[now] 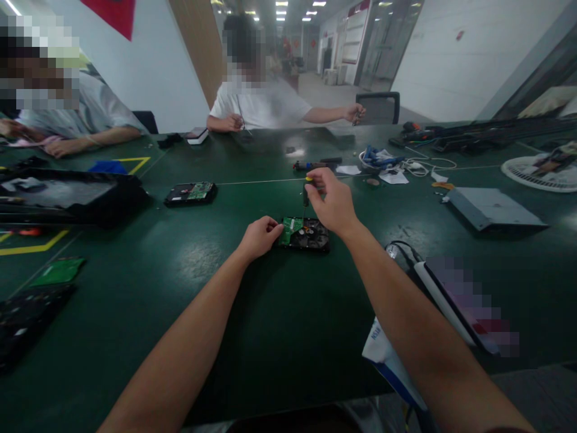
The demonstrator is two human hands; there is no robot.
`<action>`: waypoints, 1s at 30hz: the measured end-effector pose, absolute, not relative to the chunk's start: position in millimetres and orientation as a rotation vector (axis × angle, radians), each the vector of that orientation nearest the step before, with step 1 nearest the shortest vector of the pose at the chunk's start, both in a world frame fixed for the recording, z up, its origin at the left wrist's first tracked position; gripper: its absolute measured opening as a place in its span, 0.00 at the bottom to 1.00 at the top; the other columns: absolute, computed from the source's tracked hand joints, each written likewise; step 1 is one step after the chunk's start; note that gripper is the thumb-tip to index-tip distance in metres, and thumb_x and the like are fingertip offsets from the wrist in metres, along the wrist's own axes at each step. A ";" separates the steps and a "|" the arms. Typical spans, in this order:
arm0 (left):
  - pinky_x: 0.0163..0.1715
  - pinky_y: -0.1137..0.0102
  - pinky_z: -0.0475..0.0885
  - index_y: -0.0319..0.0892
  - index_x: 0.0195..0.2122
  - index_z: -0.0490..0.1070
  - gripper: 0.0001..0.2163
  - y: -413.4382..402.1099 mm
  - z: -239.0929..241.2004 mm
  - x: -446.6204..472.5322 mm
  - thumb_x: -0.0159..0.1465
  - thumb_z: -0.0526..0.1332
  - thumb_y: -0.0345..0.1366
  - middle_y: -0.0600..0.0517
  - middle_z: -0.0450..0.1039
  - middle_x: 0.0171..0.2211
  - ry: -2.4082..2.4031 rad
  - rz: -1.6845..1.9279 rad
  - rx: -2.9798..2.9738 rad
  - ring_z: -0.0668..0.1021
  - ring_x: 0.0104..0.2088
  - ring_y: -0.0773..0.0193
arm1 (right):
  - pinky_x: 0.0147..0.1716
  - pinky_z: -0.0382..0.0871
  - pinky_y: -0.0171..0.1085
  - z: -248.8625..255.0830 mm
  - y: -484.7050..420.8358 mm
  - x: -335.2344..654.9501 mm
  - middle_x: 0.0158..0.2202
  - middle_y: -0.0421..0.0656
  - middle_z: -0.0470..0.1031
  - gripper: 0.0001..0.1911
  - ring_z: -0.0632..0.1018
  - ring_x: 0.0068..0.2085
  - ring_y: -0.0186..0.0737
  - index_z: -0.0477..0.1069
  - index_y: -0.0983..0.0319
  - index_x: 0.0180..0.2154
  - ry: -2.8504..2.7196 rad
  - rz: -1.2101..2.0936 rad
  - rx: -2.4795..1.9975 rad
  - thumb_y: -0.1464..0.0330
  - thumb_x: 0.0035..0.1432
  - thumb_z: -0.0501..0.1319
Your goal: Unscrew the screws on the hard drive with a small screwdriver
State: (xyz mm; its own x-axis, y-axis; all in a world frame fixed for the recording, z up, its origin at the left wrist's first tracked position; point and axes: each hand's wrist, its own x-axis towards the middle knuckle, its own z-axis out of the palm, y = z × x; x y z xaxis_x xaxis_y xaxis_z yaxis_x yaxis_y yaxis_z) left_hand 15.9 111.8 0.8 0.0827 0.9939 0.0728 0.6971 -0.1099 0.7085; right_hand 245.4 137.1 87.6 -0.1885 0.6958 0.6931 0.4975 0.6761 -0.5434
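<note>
A hard disk drive [318, 239] lies flat on the green table in front of me, its green circuit board [291, 227] facing up on the left part. My left hand [262, 237] is closed at the drive's left end, thumb and fingers gripping that edge. In my right hand [331, 201] a screwdriver [306, 195] with a dark handle and yellow top stands upright, pinched between thumb and fingers. Its thin shaft points down onto the drive near the board's right edge. Whether the tip sits in a screw is too small to tell.
Another hard drive [191, 193] lies to the left. A black tray-like casing [67, 192] and a loose green board [58, 272] are farther left. Right are a grey metal box [493, 207], a tablet-like device [464, 307] and cables [419, 165]. Two people sit across the table.
</note>
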 end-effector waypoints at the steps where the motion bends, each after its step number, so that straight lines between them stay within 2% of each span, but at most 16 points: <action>1: 0.28 0.70 0.67 0.42 0.41 0.75 0.14 111.5 1.0 15.9 0.68 0.61 0.48 0.50 0.79 0.32 1.665 0.775 1.860 0.77 0.28 0.63 | 0.45 0.76 0.46 87.7 137.0 245.6 0.47 0.45 0.79 0.11 0.80 0.45 0.45 0.68 0.56 0.50 -1.858 0.229 -0.934 0.66 0.67 0.59; 5: 0.28 0.70 0.67 0.42 0.41 0.75 0.14 110.4 1.4 15.9 0.68 0.61 0.48 0.50 0.79 0.32 1.656 0.785 1.863 0.77 0.29 0.63 | 0.47 0.75 0.48 87.2 137.3 246.5 0.47 0.47 0.76 0.09 0.78 0.46 0.47 0.69 0.56 0.48 -1.887 0.121 -0.941 0.66 0.66 0.59; 10: 0.29 0.70 0.67 0.42 0.41 0.75 0.14 110.3 2.1 16.3 0.67 0.62 0.48 0.49 0.79 0.32 1.672 0.770 1.849 0.77 0.29 0.63 | 0.51 0.74 0.52 86.4 138.9 246.3 0.52 0.52 0.73 0.11 0.74 0.55 0.52 0.68 0.58 0.49 -1.896 -0.022 -0.871 0.71 0.64 0.57; 15: 0.29 0.69 0.67 0.42 0.41 0.75 0.14 111.2 1.9 16.1 0.67 0.62 0.48 0.50 0.79 0.32 1.661 0.782 1.866 0.77 0.30 0.62 | 0.55 0.70 0.54 90.5 133.5 244.3 0.50 0.51 0.73 0.12 0.73 0.55 0.52 0.69 0.58 0.49 -1.945 -0.060 -0.854 0.72 0.66 0.55; 23: 0.30 0.69 0.67 0.42 0.41 0.75 0.14 110.5 1.8 16.3 0.67 0.62 0.48 0.50 0.79 0.32 1.661 0.772 1.853 0.77 0.30 0.62 | 0.56 0.70 0.54 87.0 131.9 244.8 0.51 0.51 0.67 0.12 0.72 0.54 0.52 0.71 0.58 0.50 -1.907 -0.055 -0.936 0.70 0.65 0.57; 30: 0.31 0.69 0.67 0.41 0.41 0.76 0.14 110.4 3.7 16.5 0.67 0.61 0.47 0.50 0.79 0.32 1.652 0.779 1.867 0.77 0.30 0.62 | 0.56 0.70 0.54 88.5 130.3 245.0 0.54 0.51 0.67 0.16 0.73 0.55 0.52 0.70 0.57 0.54 -1.954 -0.068 -0.950 0.72 0.65 0.57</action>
